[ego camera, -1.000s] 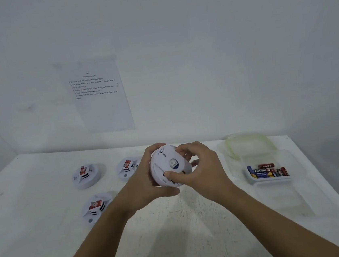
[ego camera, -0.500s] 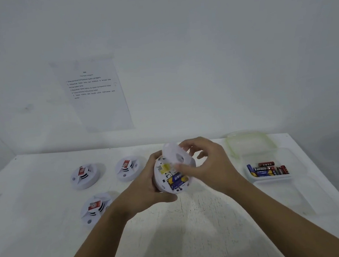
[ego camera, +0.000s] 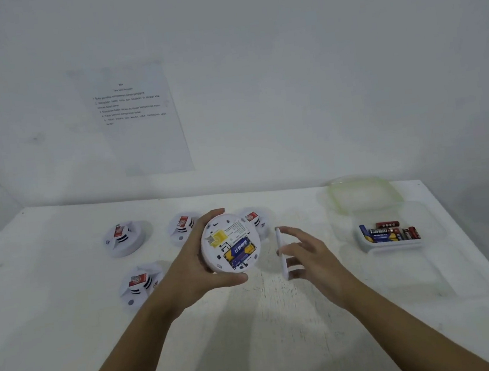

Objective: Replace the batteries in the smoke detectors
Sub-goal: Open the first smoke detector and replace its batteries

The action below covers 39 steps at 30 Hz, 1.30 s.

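Above the white table (ego camera: 67,297), smoke detector (ego camera: 215,251) gripped in the left hand (ego camera: 190,272), blue batteries (ego camera: 240,250) exposed, detached back cover (ego camera: 281,251) pinched edge-on by the right hand (ego camera: 314,256) just beside it, hands apart

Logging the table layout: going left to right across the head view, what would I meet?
Leftmost white round smoke detector → opened white smoke detector gripped by the left hand → thin white cover plate pinched by the right hand → clear plastic box holding assorted batteries.
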Each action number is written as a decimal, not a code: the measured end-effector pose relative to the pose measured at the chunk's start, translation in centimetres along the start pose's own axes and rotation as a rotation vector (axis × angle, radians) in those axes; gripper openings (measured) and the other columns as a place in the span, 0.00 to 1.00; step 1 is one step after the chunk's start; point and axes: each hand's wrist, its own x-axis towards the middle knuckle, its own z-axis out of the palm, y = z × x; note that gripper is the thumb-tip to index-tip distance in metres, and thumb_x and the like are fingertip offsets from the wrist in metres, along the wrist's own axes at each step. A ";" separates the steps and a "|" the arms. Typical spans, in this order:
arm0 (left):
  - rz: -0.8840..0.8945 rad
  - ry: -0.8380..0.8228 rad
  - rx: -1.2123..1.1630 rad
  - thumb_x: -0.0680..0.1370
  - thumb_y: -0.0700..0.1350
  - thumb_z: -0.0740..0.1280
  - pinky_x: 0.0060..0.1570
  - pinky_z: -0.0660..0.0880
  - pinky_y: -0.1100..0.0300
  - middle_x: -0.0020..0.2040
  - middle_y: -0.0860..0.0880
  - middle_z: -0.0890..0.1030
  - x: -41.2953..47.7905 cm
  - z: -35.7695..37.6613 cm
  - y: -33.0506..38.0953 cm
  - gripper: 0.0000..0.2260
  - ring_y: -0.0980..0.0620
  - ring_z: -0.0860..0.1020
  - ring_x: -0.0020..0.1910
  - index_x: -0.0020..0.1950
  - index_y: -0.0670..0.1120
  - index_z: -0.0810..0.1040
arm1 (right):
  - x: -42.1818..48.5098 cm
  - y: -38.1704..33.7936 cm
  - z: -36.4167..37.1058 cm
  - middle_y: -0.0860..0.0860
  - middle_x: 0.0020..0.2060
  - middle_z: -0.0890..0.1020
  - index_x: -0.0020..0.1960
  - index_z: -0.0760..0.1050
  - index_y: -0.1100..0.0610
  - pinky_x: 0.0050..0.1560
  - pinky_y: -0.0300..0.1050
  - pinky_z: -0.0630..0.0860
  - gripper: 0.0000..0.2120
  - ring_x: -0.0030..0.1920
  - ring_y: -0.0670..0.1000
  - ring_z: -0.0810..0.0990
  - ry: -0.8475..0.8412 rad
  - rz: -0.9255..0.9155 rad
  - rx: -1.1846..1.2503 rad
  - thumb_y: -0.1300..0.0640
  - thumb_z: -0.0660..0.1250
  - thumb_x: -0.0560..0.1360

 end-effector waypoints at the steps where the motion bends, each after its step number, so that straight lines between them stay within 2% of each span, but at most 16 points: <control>1: -0.002 -0.013 -0.004 0.64 0.34 0.82 0.52 0.82 0.58 0.64 0.62 0.76 0.0 0.0 0.1 0.44 0.59 0.77 0.64 0.73 0.58 0.66 | 0.1 0.3 -0.1 0.59 0.52 0.83 0.64 0.75 0.45 0.50 0.54 0.84 0.16 0.48 0.60 0.83 0.016 0.008 -0.026 0.57 0.69 0.78; 3: -0.010 -0.031 -0.018 0.64 0.34 0.82 0.53 0.82 0.56 0.64 0.61 0.77 -0.1 0.1 0.2 0.44 0.57 0.77 0.65 0.72 0.58 0.67 | 0.0 0.8 -0.4 0.58 0.51 0.83 0.60 0.73 0.47 0.50 0.54 0.84 0.16 0.47 0.57 0.84 0.050 -0.005 -0.066 0.58 0.72 0.76; 7: -0.014 -0.036 -0.035 0.64 0.33 0.82 0.53 0.82 0.56 0.63 0.61 0.77 -0.1 0.0 0.5 0.44 0.58 0.77 0.64 0.73 0.58 0.66 | -0.3 2.4 -1.2 0.49 0.49 0.84 0.57 0.69 0.49 0.49 0.42 0.83 0.22 0.48 0.49 0.85 0.066 -0.151 -0.297 0.58 0.77 0.71; 9: -0.010 -0.042 -0.051 0.65 0.32 0.81 0.53 0.82 0.56 0.64 0.60 0.77 -0.1 -0.1 0.6 0.44 0.57 0.77 0.64 0.73 0.57 0.66 | -0.5 3.5 -1.5 0.46 0.46 0.83 0.54 0.71 0.52 0.44 0.38 0.81 0.21 0.45 0.47 0.83 0.055 -0.255 -0.412 0.58 0.79 0.69; 12: -0.014 -0.049 -0.064 0.65 0.31 0.80 0.53 0.82 0.55 0.65 0.58 0.77 -0.3 -0.2 0.4 0.44 0.57 0.78 0.64 0.74 0.56 0.66 | -0.1 5.2 -1.7 0.47 0.43 0.81 0.47 0.76 0.54 0.40 0.39 0.74 0.18 0.42 0.49 0.78 0.096 -0.377 -0.718 0.53 0.81 0.64; 15: -0.017 -0.068 -0.059 0.66 0.31 0.80 0.52 0.82 0.57 0.64 0.60 0.77 -0.6 -0.1 0.2 0.43 0.58 0.78 0.63 0.73 0.57 0.67 | 0.4 6.5 -2.1 0.48 0.36 0.80 0.38 0.78 0.57 0.41 0.45 0.74 0.15 0.39 0.49 0.76 0.116 -0.493 -0.952 0.44 0.72 0.64; 16: -0.015 -0.073 -0.057 0.66 0.31 0.80 0.52 0.82 0.58 0.63 0.61 0.77 -0.7 -0.1 0.2 0.43 0.58 0.78 0.63 0.73 0.57 0.67 | 0.4 6.8 -2.2 0.47 0.38 0.80 0.39 0.79 0.55 0.43 0.48 0.76 0.17 0.41 0.49 0.76 0.107 -0.495 -0.995 0.41 0.70 0.64; 18: -0.013 -0.085 -0.058 0.66 0.30 0.80 0.53 0.82 0.58 0.64 0.61 0.77 -0.9 -0.1 0.2 0.43 0.58 0.77 0.64 0.73 0.57 0.67 | 0.0 6.4 -2.1 0.46 0.46 0.81 0.44 0.82 0.53 0.50 0.47 0.74 0.17 0.50 0.48 0.76 0.094 -0.442 -1.043 0.40 0.72 0.66; 19: -0.012 -0.094 -0.062 0.66 0.30 0.79 0.53 0.82 0.56 0.65 0.59 0.77 -0.9 -0.2 0.3 0.43 0.57 0.77 0.64 0.73 0.57 0.67 | -0.4 5.8 -1.9 0.46 0.50 0.80 0.47 0.83 0.52 0.53 0.44 0.71 0.16 0.53 0.47 0.76 0.102 -0.396 -1.020 0.42 0.74 0.68; 21: -0.008 -0.110 -0.063 0.66 0.29 0.79 0.54 0.82 0.55 0.66 0.58 0.76 -0.8 -0.3 0.6 0.44 0.55 0.77 0.65 0.74 0.57 0.66 | -0.9 4.1 -1.4 0.44 0.51 0.81 0.48 0.83 0.52 0.53 0.39 0.69 0.10 0.53 0.44 0.77 0.141 -0.379 -0.857 0.48 0.76 0.71; 24: 0.008 -0.104 -0.044 0.66 0.30 0.80 0.53 0.82 0.57 0.66 0.59 0.76 -0.5 -0.4 1.1 0.44 0.56 0.76 0.66 0.74 0.58 0.66 | -1.9 0.4 -0.1 0.42 0.45 0.84 0.47 0.82 0.51 0.47 0.39 0.76 0.02 0.48 0.43 0.81 0.162 -0.409 -0.533 0.55 0.74 0.75; 27: 0.036 -0.069 -0.007 0.65 0.34 0.82 0.55 0.82 0.55 0.65 0.61 0.75 -0.1 -0.3 1.6 0.45 0.56 0.75 0.67 0.74 0.58 0.65 | -3.0 -3.0 1.3 0.42 0.44 0.84 0.50 0.82 0.51 0.46 0.40 0.78 0.04 0.47 0.45 0.82 0.162 -0.479 -0.360 0.59 0.71 0.77; 29: 0.057 -0.053 -0.002 0.64 0.35 0.82 0.55 0.82 0.55 0.65 0.62 0.75 0.3 0.0 2.1 0.45 0.56 0.75 0.66 0.73 0.58 0.65 | -3.5 -4.6 2.1 0.42 0.45 0.84 0.51 0.82 0.52 0.44 0.39 0.78 0.04 0.48 0.47 0.81 0.170 -0.555 -0.335 0.59 0.71 0.77; 31: 0.078 -0.049 -0.023 0.65 0.31 0.81 0.54 0.82 0.56 0.64 0.61 0.76 0.6 0.2 2.4 0.44 0.55 0.76 0.66 0.73 0.57 0.66 | -3.4 -5.3 2.6 0.42 0.47 0.83 0.51 0.83 0.52 0.43 0.40 0.79 0.05 0.50 0.48 0.80 0.179 -0.608 -0.377 0.59 0.72 0.76; 36: 0.131 -0.013 -0.001 0.66 0.31 0.81 0.54 0.82 0.57 0.68 0.55 0.74 1.4 1.0 3.0 0.44 0.53 0.75 0.67 0.75 0.54 0.65 | -2.9 -5.6 3.0 0.45 0.49 0.80 0.51 0.85 0.54 0.43 0.36 0.78 0.06 0.52 0.47 0.80 0.221 -0.658 -0.451 0.59 0.74 0.75; 39: 0.144 0.012 0.020 0.66 0.33 0.81 0.55 0.82 0.56 0.69 0.54 0.74 1.7 1.2 3.1 0.44 0.52 0.75 0.67 0.75 0.54 0.64 | -2.9 -5.7 3.2 0.45 0.50 0.80 0.53 0.84 0.54 0.44 0.38 0.80 0.08 0.52 0.45 0.80 0.271 -0.638 -0.424 0.58 0.75 0.74</control>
